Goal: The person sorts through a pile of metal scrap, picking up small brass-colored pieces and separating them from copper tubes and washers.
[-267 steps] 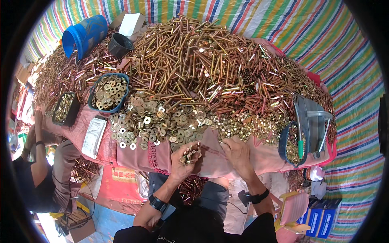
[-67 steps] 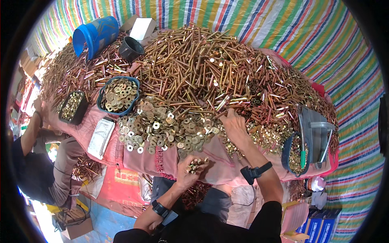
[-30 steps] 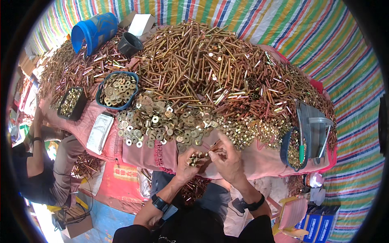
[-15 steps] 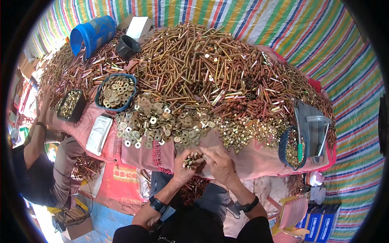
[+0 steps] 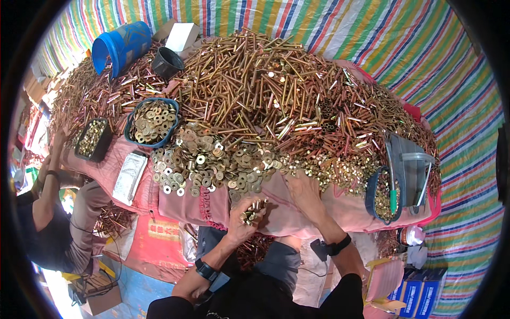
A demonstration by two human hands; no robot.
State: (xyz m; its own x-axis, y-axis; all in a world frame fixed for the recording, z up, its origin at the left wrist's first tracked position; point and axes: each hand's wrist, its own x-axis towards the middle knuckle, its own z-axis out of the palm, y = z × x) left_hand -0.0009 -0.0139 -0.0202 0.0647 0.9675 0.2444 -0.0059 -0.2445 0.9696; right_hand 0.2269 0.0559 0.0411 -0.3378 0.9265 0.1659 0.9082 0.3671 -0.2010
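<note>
My left hand (image 5: 245, 217) is closed around a small bundle of metal bolts (image 5: 254, 211), held upright over the front edge of the cloth-covered table. My right hand (image 5: 305, 194) reaches down at the near edge of a heap of small brass-coloured nuts (image 5: 340, 173). Its fingertips bend down among the nuts, and whether they grip one is hidden. Left of the nuts lies a spread of flat round washers (image 5: 212, 165). Behind both rises a large pile of long, copper-toned bolts and sleeves (image 5: 249, 85).
A blue tub of washers (image 5: 154, 122), a black tray of nuts (image 5: 93, 139) and a silvery packet (image 5: 130, 178) lie to the left. At right are a tub of nuts (image 5: 383, 199) and a grey scoop-like container (image 5: 408, 181). A co-worker's arm (image 5: 50, 183) reaches in at far left.
My right hand has left the bundle beside my left hand and moved right and away from me to the nuts. My left hand stays nearly still with the bolts. The co-worker's arm has shifted slightly.
</note>
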